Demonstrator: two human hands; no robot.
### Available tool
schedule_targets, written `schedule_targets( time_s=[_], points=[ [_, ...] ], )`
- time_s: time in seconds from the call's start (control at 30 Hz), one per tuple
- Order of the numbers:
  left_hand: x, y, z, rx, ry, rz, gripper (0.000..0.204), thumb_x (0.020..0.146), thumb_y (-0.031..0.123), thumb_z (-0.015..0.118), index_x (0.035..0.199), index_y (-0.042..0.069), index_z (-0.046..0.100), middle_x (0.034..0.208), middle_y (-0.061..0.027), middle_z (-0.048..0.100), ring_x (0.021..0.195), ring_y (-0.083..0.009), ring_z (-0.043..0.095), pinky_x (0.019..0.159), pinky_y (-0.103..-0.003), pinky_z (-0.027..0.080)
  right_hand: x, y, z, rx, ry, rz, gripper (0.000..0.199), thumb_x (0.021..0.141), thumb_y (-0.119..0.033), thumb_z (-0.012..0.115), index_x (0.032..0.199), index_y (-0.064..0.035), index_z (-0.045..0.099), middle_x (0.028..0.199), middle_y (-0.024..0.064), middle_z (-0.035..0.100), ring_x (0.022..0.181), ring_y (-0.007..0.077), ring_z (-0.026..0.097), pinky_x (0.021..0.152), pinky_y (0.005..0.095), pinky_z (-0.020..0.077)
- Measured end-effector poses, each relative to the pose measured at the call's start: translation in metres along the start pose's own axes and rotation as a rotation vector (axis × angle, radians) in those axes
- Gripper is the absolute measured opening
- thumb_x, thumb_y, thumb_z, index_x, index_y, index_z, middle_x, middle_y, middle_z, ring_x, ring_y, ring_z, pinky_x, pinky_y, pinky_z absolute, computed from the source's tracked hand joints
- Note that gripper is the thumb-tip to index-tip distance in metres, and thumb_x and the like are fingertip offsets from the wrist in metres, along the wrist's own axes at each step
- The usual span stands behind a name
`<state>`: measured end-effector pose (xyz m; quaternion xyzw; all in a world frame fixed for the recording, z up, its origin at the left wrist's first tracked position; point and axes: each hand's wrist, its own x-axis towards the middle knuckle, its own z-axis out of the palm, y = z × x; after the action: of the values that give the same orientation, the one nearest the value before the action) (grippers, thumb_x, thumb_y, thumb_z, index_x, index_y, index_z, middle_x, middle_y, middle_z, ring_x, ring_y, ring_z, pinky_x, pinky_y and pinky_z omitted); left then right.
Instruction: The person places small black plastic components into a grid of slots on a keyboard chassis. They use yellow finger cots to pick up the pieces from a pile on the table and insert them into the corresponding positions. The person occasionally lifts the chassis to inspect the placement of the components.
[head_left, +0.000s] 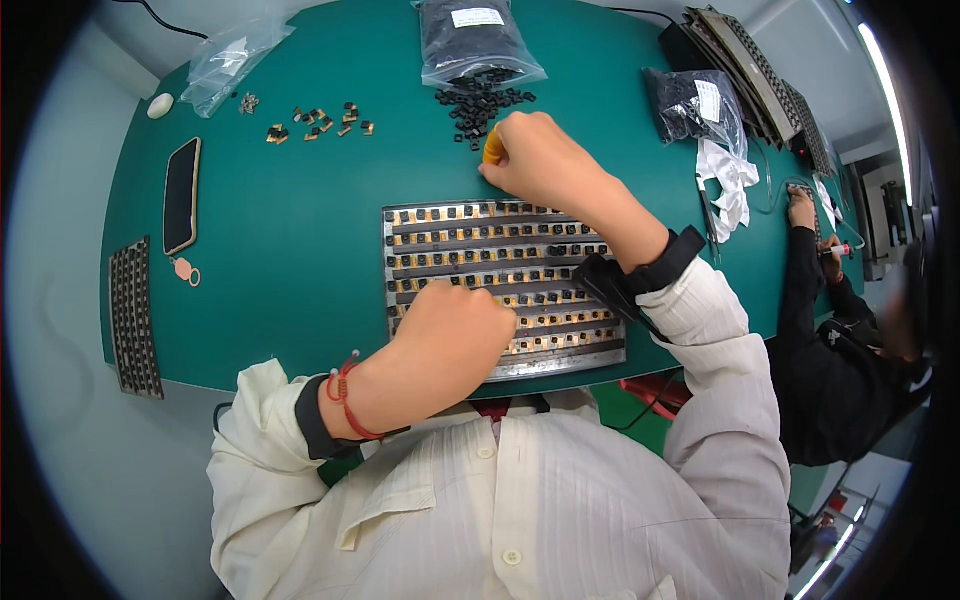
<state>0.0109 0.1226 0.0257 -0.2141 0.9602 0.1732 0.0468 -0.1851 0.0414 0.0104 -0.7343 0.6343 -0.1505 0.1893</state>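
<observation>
A metal tray [505,370] with rows of small black parts on gold-coloured pieces lies in front of me. My left hand [455,325] is closed in a fist over the tray's lower left; its fingertips are hidden. Beyond the tray's far edge, my right hand [540,155] is closed, fingers pinched beside a pile of loose small black parts [480,108]. Something orange [493,146] shows at its fingers, a finger cover or a held thing, I cannot tell which. The pile spills from a clear plastic bag of black parts [472,45].
A phone [182,197], another filled tray [135,318], gold-and-black pieces [320,124] and a crumpled plastic bag [232,65] are on the left. At right lie a second bag [698,108], white cloth [732,180], tweezers [708,215] and stacked trays [745,75]. A co-worker [835,370] works there.
</observation>
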Motion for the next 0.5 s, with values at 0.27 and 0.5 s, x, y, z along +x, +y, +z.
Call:
schedule_targets(
  time_s=[0.27,0.5],
  points=[
    [0.004,0.011,0.001,0.047,-0.029,0.055,0.007,0.071,0.011,0.067,0.069,0.005,0.069,0.067,-0.0134,0.066,0.063,-0.0287,0.068,0.060,-0.039,0.054,-0.010,0.022,-0.010,0.090,0.116,-0.034,0.015,0.077,-0.005,0.072,0.089,0.0037,0.073,0.080,0.0234,0.070,0.076,0.0362,0.070,0.073,0.0406,0.0562],
    [0.011,0.008,-0.007,0.024,-0.064,0.034,0.011,0.075,0.012,0.065,0.069,0.003,0.070,0.067,-0.0168,0.067,0.063,-0.0300,0.069,0.059,-0.040,0.055,-0.011,0.004,-0.010,0.115,-0.054,0.051,0.020,0.079,-0.007,0.073,0.095,0.0052,0.072,0.084,0.0202,0.072,0.073,0.0296,0.071,0.070,0.0361,0.0563]
  ],
)
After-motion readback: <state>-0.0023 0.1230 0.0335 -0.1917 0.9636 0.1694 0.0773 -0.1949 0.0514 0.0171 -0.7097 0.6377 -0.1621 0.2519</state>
